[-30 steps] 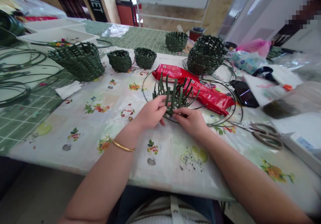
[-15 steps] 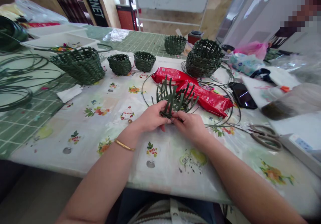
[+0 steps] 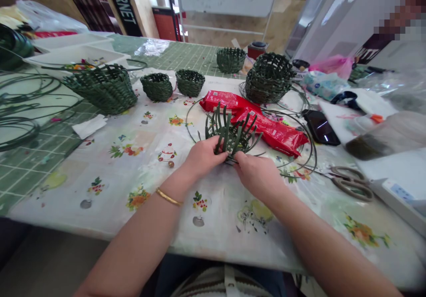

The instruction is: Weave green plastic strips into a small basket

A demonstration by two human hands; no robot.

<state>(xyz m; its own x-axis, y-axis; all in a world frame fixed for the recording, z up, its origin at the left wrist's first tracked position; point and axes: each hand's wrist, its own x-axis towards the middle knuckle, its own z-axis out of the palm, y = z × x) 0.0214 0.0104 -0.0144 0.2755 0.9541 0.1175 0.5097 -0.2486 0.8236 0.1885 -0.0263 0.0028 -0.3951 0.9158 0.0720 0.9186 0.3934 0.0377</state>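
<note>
A partly woven green basket (image 3: 237,138) with upright strips stands at the middle of the table, in front of red packets (image 3: 269,130). My left hand (image 3: 207,156) is closed on the basket's near left edge, thumb and fingers pinching the strips. At the near right edge, my right hand (image 3: 254,170) is closed, its fingertips pressed on the weaving; which strand it pinches is too small to tell. Thin green strands loop around the basket on the flowered tablecloth (image 3: 213,239).
Finished green baskets (image 3: 103,88) stand behind and to the left, others (image 3: 269,77) at the back. Scissors (image 3: 353,183), a phone (image 3: 321,127) and a plastic jar (image 3: 382,133) lie at the right. Coils of green strand (image 3: 18,126) are at the far left.
My right hand has shifted slightly right and away from my left hand, and its fingers are turned more downward. My left hand stays at the basket's edge. The view has shifted slightly.
</note>
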